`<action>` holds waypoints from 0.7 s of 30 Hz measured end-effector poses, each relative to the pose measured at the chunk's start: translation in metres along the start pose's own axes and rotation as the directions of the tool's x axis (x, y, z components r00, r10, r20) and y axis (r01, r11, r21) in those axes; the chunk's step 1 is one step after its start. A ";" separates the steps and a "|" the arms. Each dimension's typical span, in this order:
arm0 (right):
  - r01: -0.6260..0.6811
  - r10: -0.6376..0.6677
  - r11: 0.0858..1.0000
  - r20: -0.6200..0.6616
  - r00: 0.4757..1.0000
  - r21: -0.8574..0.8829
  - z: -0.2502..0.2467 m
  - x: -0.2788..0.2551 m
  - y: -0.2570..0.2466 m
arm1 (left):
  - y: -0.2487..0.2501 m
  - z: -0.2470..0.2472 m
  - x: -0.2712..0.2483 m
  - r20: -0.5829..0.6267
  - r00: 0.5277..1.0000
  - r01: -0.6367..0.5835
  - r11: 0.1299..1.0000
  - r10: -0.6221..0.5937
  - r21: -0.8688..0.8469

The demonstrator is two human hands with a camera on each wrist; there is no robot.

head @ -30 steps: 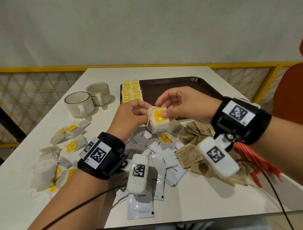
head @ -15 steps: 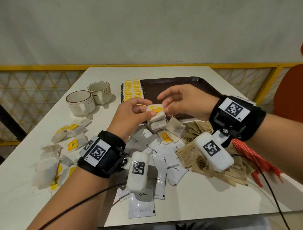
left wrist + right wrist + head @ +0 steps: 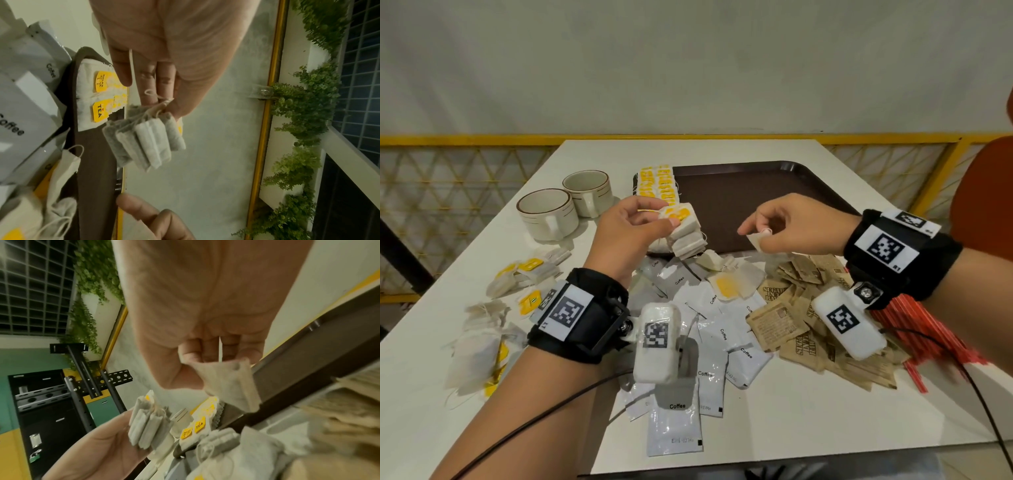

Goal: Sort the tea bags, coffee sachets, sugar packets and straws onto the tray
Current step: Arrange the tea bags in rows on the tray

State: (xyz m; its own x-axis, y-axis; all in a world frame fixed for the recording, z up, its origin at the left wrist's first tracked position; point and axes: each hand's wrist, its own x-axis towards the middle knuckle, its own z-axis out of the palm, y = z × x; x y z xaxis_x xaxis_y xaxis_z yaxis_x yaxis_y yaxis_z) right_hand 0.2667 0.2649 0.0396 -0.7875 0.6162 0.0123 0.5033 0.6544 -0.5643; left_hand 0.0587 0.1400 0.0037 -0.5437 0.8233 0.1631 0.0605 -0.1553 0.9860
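Observation:
My left hand (image 3: 633,233) grips a small stack of tea bags (image 3: 685,233) with a yellow tag on top, held above the tray's near left corner; the same tea bag stack (image 3: 148,139) hangs from my fingers in the left wrist view. My right hand (image 3: 787,226) pinches a single tea bag (image 3: 755,242), seen in the right wrist view as a limp tea bag (image 3: 230,382), over the dark brown tray (image 3: 756,195). Rows of yellow-tagged tea bags (image 3: 657,183) lie on the tray's left end. White coffee sachets (image 3: 719,342), brown sugar packets (image 3: 791,322) and red straws (image 3: 914,329) lie below my hands.
Two cream cups (image 3: 565,209) stand left of the tray. More loose tea bags (image 3: 493,308) are scattered along the table's left side. A yellow railing (image 3: 482,140) runs behind the white table (image 3: 791,418), and an orange chair back (image 3: 986,198) is at the right.
My hands have drawn apart: the right moved to the right with one tea bag pinched, and the left keeps the stack, lifted slightly toward the tray corner.

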 end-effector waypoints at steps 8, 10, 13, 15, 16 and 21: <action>0.037 -0.052 0.994 0.142 0.989 0.105 -0.002 -0.006 0.001 | 0.000 0.000 0.000 0.006 1.000 0.001 1.000 -0.001 -0.013; 0.049 -0.074 0.985 0.145 0.987 0.165 -0.002 -0.006 0.001 | 0.000 0.000 0.000 0.014 1.000 0.001 1.000 -0.001 -0.004; 0.067 -0.108 0.947 0.115 0.987 0.314 -0.003 -0.004 -0.004 | 0.000 0.001 -0.001 0.035 0.999 -0.008 1.000 0.007 0.014; 0.069 -0.122 0.879 0.081 0.989 0.472 -0.004 -0.003 -0.014 | 0.000 0.002 -0.002 0.046 0.999 -0.025 0.999 0.023 0.024; 0.066 -0.126 0.822 0.069 0.990 0.566 -0.004 -0.002 -0.020 | 0.000 0.003 -0.002 0.052 0.998 -0.036 0.999 0.034 0.033; 0.007 -0.054 0.692 0.042 0.998 0.722 0.011 0.009 -0.045 | 0.002 0.010 -0.008 0.111 0.992 -0.071 0.995 0.063 0.070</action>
State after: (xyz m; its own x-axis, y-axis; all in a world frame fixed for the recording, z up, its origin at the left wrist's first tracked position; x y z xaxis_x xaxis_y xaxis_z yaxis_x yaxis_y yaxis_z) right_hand 0.2327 0.2364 0.0565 -0.8277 0.5612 0.0084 0.0854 0.1408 -0.9864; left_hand 0.0716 0.1381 0.0044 -0.4429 0.8672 0.2277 0.1573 -0.1749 0.9719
